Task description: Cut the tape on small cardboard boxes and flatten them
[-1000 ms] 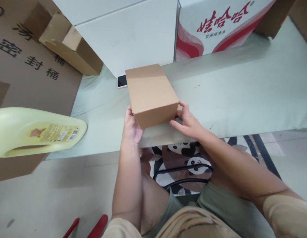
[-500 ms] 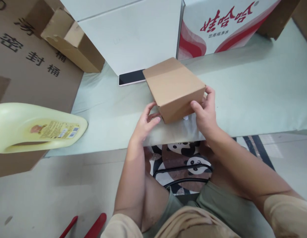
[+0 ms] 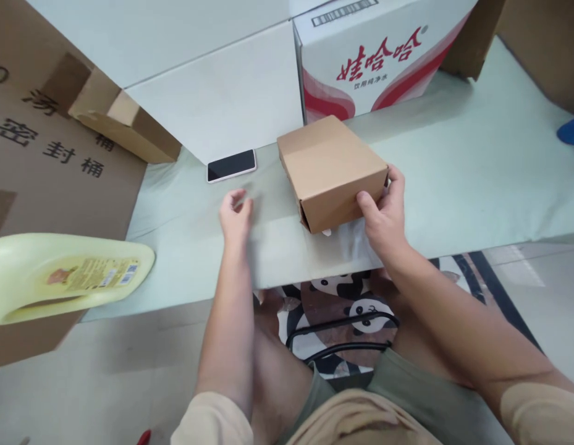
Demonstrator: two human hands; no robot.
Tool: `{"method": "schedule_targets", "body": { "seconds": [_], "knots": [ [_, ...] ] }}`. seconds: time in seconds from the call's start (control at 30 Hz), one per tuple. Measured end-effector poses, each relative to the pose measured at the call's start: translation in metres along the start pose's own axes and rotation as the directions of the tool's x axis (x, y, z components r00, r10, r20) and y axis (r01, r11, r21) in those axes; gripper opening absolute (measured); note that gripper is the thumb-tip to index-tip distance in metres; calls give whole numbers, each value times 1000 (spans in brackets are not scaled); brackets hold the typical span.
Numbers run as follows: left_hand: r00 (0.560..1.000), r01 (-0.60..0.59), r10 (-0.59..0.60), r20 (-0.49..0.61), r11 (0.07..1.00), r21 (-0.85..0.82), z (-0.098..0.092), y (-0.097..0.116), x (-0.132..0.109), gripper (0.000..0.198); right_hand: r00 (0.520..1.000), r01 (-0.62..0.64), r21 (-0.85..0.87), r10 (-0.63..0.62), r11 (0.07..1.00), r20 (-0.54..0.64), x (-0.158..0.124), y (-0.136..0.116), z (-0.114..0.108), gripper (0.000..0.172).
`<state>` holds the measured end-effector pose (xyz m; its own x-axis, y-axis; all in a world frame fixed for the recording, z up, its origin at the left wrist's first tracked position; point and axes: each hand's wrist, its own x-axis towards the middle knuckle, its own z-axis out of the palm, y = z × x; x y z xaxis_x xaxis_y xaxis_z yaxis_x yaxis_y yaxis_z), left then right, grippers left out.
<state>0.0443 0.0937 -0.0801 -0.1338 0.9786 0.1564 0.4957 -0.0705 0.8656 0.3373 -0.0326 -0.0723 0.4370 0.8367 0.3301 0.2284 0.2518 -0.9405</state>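
Note:
A small brown cardboard box [image 3: 335,161] is tilted above the cloth-covered table in front of me. My right hand [image 3: 384,210] grips its right corner, thumb on the near side and the other fingers round the far edge. On the box's left side a narrow gap shows at the edge. My left hand [image 3: 235,213] is off the box, to its left over the cloth, loosely curled with thumb and fingers apart and nothing in it. Just beyond that hand lies a phone [image 3: 232,165] with a dark screen. Something small and white [image 3: 326,232] peeks out under the box.
White cartons [image 3: 222,99] and a red-and-white water carton [image 3: 374,74] stand along the back. On the left are a large printed cardboard box [image 3: 115,191] and a pale yellow jug [image 3: 73,275]. A blue object [image 3: 571,131] shows at the right edge.
My left hand has let go of the box's left side and moved left, toward the phone. My right hand keeps its grip. The view has shifted a little.

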Motion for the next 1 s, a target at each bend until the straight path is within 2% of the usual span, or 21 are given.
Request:
{"method": "schedule_targets", "body": {
  "seconds": [0.07,0.13,0.2,0.27,0.33,0.43,0.73,0.8,0.87,0.93,0.97,1.0],
  "knots": [
    [996,-19,28,-89,995,97,-1,-5,38,28,1000,-24,5,24,1000,15,-1,-1,-1,72],
    [987,-98,124,-104,971,220,-2,-12,72,34,998,-51,13,50,999,36,-2,-2,-3,72],
    [982,-185,190,16,927,326,-5,-21,97,39,997,-66,19,65,998,48,-2,-4,-4,70],
    [964,-263,221,150,881,394,-9,-29,110,38,997,-66,8,66,998,48,-2,-6,-5,68],
    [947,-308,228,227,843,441,-13,-33,115,38,997,-62,-12,63,998,46,-2,-7,-5,67],
    [941,-324,219,259,804,499,-16,-34,112,39,996,-64,-35,66,997,60,-3,-7,-4,66],
    [972,-213,110,208,786,581,-5,-10,105,39,995,-68,-7,68,998,68,-6,-4,1,65],
    [968,-232,133,211,790,568,-10,1,93,43,995,-64,-3,64,998,72,-6,-4,1,65],
    [947,-319,258,189,812,489,-25,14,59,48,996,-58,-6,58,998,69,-5,-4,0,63],
    [908,-417,358,220,826,378,-50,29,0,37,997,-59,-6,59,998,59,-5,-4,-2,62],
    [895,-428,347,279,845,321,-66,36,-37,23,997,-62,-2,62,998,52,-6,-4,-2,62],
    [869,-416,305,391,877,241,-82,44,-78,4,997,-65,5,65,998,43,-6,-4,-3,63]
  ]
}}
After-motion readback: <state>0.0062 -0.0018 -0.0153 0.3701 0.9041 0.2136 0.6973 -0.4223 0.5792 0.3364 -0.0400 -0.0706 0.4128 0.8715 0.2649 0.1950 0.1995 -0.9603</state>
